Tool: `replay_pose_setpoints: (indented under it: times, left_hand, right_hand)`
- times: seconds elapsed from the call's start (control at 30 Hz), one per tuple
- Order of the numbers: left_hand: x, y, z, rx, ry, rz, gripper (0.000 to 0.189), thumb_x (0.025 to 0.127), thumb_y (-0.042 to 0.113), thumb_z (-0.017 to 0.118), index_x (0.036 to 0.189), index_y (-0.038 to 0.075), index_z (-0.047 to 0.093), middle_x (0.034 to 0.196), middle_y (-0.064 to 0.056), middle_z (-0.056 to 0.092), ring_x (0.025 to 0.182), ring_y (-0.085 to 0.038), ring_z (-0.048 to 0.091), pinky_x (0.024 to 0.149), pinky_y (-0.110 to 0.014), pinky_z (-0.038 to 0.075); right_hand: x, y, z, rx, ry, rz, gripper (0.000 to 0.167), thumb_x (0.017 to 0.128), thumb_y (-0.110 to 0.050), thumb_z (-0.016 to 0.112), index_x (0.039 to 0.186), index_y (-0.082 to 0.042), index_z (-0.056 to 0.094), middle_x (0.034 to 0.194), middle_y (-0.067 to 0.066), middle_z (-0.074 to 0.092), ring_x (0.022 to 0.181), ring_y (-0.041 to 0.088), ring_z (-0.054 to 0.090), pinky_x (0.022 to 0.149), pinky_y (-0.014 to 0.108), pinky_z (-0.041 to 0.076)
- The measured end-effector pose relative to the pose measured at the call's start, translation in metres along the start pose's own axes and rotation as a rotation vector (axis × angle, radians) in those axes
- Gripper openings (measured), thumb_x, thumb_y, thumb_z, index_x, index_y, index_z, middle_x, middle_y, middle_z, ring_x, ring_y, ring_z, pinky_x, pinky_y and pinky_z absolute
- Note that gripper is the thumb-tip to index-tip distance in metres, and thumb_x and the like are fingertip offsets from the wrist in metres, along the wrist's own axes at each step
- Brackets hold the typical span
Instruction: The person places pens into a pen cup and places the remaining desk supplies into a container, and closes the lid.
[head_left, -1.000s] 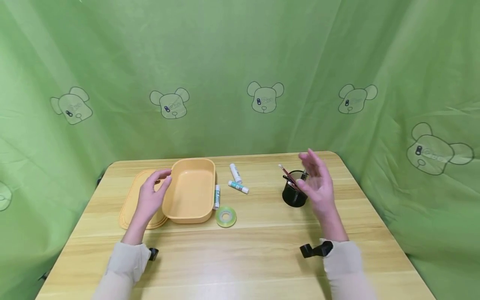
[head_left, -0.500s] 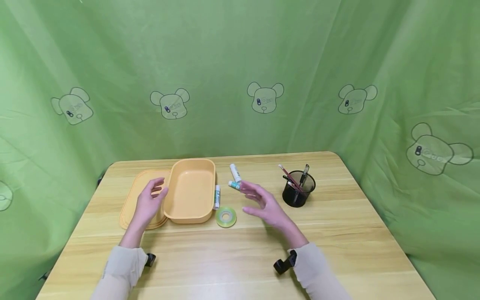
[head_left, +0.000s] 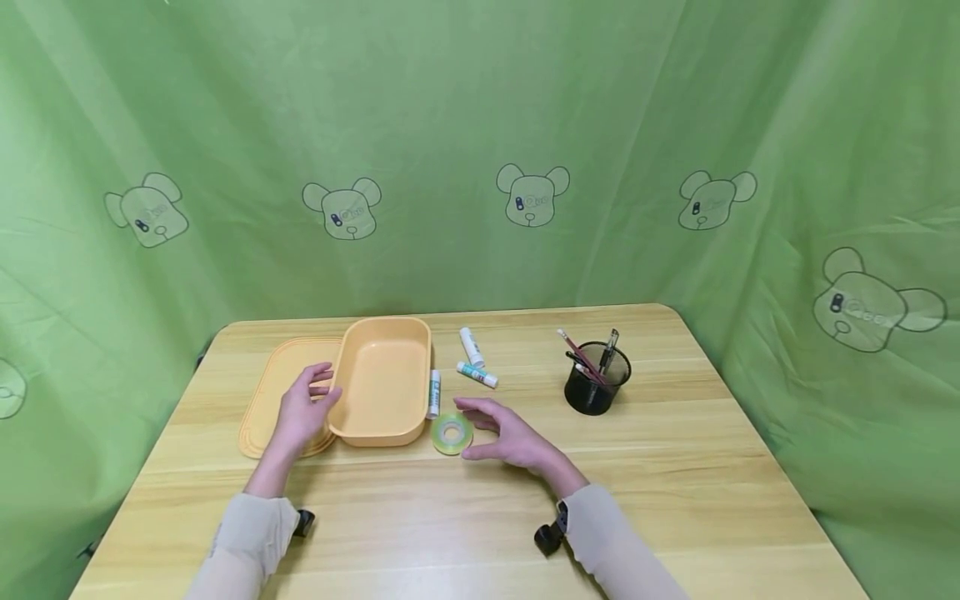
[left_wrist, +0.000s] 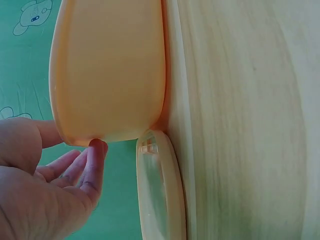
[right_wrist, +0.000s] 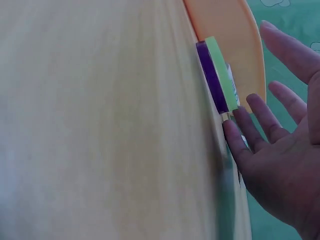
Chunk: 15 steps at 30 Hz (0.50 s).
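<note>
An orange plastic box (head_left: 379,379) stands at the left of the table. My left hand (head_left: 303,408) is at its left side: the thumb (left_wrist: 49,134) crosses the rim, its tip hidden, while another fingertip (left_wrist: 98,145) meets the outer wall. The matching lid (head_left: 281,408) lies flat beside the box, partly under my hand. Right of the box is a roll of green tape (head_left: 452,434). My right hand (head_left: 510,437) hovers at the tape's right, thumb and fingers spread apart; nothing is in it, and its fingertips come close to the roll in the right wrist view.
One glue stick (head_left: 434,393) lies along the box's right wall. Another glue stick (head_left: 477,373) and a third glue stick (head_left: 471,347) lie farther back. A black mesh pen holder (head_left: 592,387) with pencils and a pen stands at the right. A green curtain (head_left: 480,250) hangs behind.
My right hand has come from the pen holder across to the left and down beside the tape roll. The left hand has shifted slightly, its thumb now over the box's rim.
</note>
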<state>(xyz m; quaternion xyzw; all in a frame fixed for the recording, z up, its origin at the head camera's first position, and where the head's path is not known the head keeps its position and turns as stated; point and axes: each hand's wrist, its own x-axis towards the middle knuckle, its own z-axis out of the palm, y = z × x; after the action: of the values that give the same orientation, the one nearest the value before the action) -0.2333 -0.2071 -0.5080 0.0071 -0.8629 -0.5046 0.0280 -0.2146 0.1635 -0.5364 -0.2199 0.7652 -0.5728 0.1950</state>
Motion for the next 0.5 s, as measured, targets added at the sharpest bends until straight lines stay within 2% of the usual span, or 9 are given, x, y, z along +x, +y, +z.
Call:
replay_pose_setpoints:
  times: [0.23, 0.5]
  left_hand:
    - [0.0003, 0.0004, 0.0013, 0.026, 0.03, -0.004, 0.052, 0.1, 0.008, 0.066, 0.149, 0.002, 0.049, 0.143, -0.025, 0.059, 0.119, -0.04, 0.062, 0.1, -0.049, 0.056]
    - [-0.0002, -0.001, 0.0023, 0.063, 0.05, 0.005, 0.046, 0.1, 0.01, 0.067, 0.144, 0.002, 0.056, 0.137, -0.024, 0.063, 0.113, -0.039, 0.065, 0.096, -0.045, 0.057]
  right_hand:
    - [0.0049, 0.0031, 0.001, -0.072, -0.002, 0.008, 0.086, 0.082, -0.01, 0.088, 0.156, -0.011, 0.044, 0.161, 0.009, 0.045, 0.148, 0.03, 0.043, 0.125, 0.048, 0.035]
    - [0.0098, 0.0047, 0.003, -0.107, 0.018, 0.058, 0.086, 0.078, -0.009, 0.091, 0.154, -0.013, 0.049, 0.156, 0.009, 0.05, 0.139, 0.03, 0.049, 0.12, 0.051, 0.04]
